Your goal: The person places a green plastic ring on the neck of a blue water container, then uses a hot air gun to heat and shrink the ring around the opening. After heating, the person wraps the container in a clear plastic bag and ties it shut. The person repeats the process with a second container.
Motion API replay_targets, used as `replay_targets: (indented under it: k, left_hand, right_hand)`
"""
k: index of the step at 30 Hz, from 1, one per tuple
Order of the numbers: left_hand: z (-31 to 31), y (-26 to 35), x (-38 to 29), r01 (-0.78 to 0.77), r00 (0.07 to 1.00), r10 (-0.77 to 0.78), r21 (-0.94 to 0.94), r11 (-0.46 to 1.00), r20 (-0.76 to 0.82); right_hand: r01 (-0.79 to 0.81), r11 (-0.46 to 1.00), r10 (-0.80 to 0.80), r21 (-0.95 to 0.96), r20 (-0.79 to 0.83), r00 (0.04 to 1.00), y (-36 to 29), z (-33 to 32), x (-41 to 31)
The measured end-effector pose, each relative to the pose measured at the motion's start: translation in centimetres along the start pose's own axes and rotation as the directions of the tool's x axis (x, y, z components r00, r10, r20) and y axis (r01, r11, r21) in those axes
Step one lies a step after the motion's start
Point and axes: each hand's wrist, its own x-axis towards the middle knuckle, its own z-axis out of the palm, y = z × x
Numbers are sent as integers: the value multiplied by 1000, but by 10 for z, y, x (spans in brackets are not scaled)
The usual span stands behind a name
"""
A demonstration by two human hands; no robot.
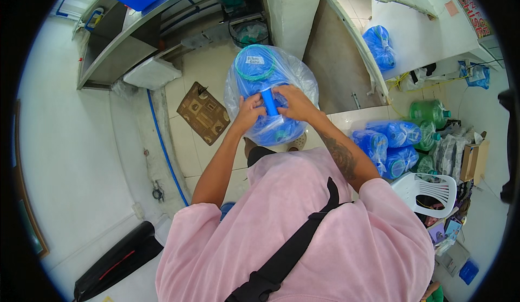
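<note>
A blue plastic water container (260, 66) stands before me inside a loose clear plastic bag (302, 68). On its top are a round cap area ringed in green and a small label with handwriting. Its blue handle (269, 103) shows between my hands. To the left of the handle, my left hand (248, 113) has its fingers curled on the bag film. My right hand (298, 103) bends over the other side, thumb and fingers pinching the film close to the handle. The lower part of the container is blurred by wrinkled plastic.
A brown patterned mat (204, 113) lies on the tiled floor at left, near a blue hose (162, 143). Bagged blue containers (386, 143) and green bottles (428, 113) crowd the right, beside a white plastic chair (426, 192). A concrete pillar (290, 15) stands ahead.
</note>
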Motion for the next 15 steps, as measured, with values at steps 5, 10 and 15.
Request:
replay_targets:
  k: [5,10,15]
  left_hand:
    - [3,-1,4,35,996,-47,-149,988,-75]
    - [8,-12,8,30,990,-48,-131,991,-133]
    - [9,-13,9,51,989,-67,-124,991,-129]
  right_hand:
    - [-170,985,169,11,79,983,-6,-1,2]
    - [71,996,-74,-61,-56,996,2,9,0]
    - [-9,990,1,-141,-59,998,9,20,-1]
